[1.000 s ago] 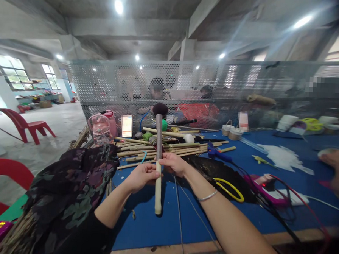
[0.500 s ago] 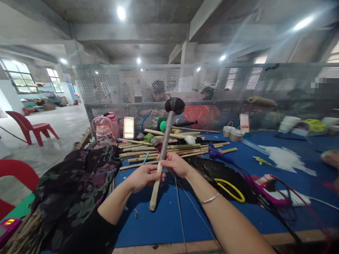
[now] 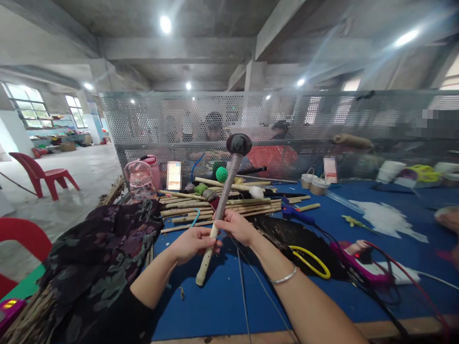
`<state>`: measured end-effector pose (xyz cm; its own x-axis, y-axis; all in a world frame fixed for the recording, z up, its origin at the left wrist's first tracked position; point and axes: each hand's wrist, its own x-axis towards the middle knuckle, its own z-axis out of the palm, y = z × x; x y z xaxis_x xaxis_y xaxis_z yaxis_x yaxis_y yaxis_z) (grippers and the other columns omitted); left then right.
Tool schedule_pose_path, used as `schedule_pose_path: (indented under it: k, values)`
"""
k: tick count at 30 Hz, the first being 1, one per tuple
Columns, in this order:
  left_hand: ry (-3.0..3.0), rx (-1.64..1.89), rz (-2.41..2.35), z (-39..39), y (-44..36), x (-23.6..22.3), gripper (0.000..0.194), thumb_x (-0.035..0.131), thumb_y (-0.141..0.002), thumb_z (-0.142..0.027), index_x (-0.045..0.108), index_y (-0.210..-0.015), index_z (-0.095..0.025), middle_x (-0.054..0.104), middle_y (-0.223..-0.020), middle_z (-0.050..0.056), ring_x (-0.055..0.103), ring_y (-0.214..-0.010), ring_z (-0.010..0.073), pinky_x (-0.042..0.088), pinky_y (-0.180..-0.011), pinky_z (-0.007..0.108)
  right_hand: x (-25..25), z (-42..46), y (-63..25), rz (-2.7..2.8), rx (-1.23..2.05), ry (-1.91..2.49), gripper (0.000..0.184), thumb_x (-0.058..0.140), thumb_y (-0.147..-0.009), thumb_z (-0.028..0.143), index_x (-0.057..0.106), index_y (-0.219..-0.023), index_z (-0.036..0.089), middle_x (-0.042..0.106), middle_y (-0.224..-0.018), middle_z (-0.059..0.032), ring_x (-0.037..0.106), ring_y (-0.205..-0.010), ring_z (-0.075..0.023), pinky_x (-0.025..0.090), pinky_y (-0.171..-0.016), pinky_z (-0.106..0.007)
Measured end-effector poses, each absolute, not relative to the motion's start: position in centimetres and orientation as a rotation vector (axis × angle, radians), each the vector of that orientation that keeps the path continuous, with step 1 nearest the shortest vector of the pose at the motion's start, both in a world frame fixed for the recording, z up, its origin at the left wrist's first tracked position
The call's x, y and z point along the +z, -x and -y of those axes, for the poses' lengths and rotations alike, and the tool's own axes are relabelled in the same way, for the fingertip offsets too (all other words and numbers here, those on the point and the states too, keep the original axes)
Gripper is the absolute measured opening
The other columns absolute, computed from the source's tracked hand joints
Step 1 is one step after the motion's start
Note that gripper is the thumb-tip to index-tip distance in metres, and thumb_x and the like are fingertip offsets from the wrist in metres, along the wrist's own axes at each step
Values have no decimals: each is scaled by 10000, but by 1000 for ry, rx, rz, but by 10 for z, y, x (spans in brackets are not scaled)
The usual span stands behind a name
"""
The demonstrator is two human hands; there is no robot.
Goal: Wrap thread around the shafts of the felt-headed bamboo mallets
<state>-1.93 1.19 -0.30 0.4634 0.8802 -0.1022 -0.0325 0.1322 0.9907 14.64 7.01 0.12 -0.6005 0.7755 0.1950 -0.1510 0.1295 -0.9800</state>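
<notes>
A pale stick with a dark rounded head [image 3: 229,179] is held up at a slant in front of me; grey yarn or tape covers its upper shaft. Lower down, where the wood is bare, my left hand [image 3: 195,244] has its fingers closed round the stick. Just above it my right hand [image 3: 236,226] pinches the stick at the lower end of the grey wrap. Two thin grey strands [image 3: 243,280] run from near my right hand down over the table edge. Behind the stick lies a pile of bamboo sticks [image 3: 189,206].
Dark floral cloth [image 3: 110,243] lies at left, beside a pink clear bag [image 3: 140,180]. Yellow-handled scissors [image 3: 311,263], a blue glue gun [image 3: 291,208] and a magenta power strip [image 3: 359,263] with cables lie right. Behind a perforated metal screen [image 3: 140,121] sit people. Another person's hand shows far right.
The stick's lower end has swung slightly left and its head slightly right. Both hands keep their hold.
</notes>
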Motion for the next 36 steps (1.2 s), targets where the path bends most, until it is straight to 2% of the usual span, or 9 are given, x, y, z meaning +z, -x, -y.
schedule_pose_path:
  k: [3,6,10,13,18,22,29,33,36]
  values:
    - [-1433,987,-1001,-14,15,-9,557,759,-580,-440,611,-1017,-127,628,-782,44,553,-654,132,397,-620,252,-3,-74,-142,1648,1503,654,374,740,-619,393,509,-784,149,541,-645,34,498,-573,-93,370,-543,-226]
    - [-1602,1153,-1237,-14,10,-12,441,773,-560,-379,631,-889,-122,592,-701,5,486,-585,103,364,-566,231,-5,-76,-141,1641,1466,690,382,747,-608,393,513,-785,149,548,-658,31,492,-577,-91,371,-537,-222]
    - [-1514,959,-1128,-9,13,-3,378,723,-613,-436,632,-784,-110,549,-587,-13,420,-496,75,292,-496,212,0,-73,-147,1641,1543,664,400,747,-613,388,535,-853,147,526,-607,57,392,-451,-46,291,-436,-191]
    - [-1417,815,-931,-6,17,3,435,677,-657,-496,638,-837,-102,609,-680,38,469,-525,80,264,-487,202,4,-68,-150,1661,1631,624,389,724,-645,396,529,-879,154,484,-551,82,275,-375,-23,193,-383,-191]
    - [-1509,1008,-1048,-9,13,-5,455,664,-672,-494,615,-942,-131,608,-755,38,513,-602,108,319,-517,207,1,-70,-144,1627,1530,644,387,745,-621,402,499,-780,150,508,-617,47,444,-518,-69,324,-480,-202]
    - [-1586,1191,-1229,-15,11,-15,355,746,-598,-400,612,-787,-131,553,-626,-12,457,-554,92,340,-536,215,1,-72,-143,1634,1481,652,410,759,-597,410,492,-765,149,497,-622,48,435,-537,-68,329,-490,-199]
    - [-1371,944,-882,-14,21,-7,387,722,-626,-448,621,-773,-105,523,-614,-16,431,-528,62,337,-531,200,6,-66,-152,1648,1667,613,403,727,-644,400,511,-881,157,403,-515,101,233,-371,-20,136,-370,-196]
    - [-1361,944,-982,-12,18,-8,430,709,-621,-486,588,-828,-128,541,-669,-7,481,-558,90,378,-521,215,2,-67,-144,1625,1590,644,407,754,-603,407,492,-788,156,495,-604,55,402,-479,-53,277,-438,-191]
    - [-1501,1084,-1146,-11,13,-10,410,769,-555,-423,557,-758,-138,515,-621,-32,439,-516,75,332,-484,201,0,-68,-139,1632,1511,679,415,755,-593,420,493,-781,158,510,-624,45,437,-530,-75,325,-481,-206]
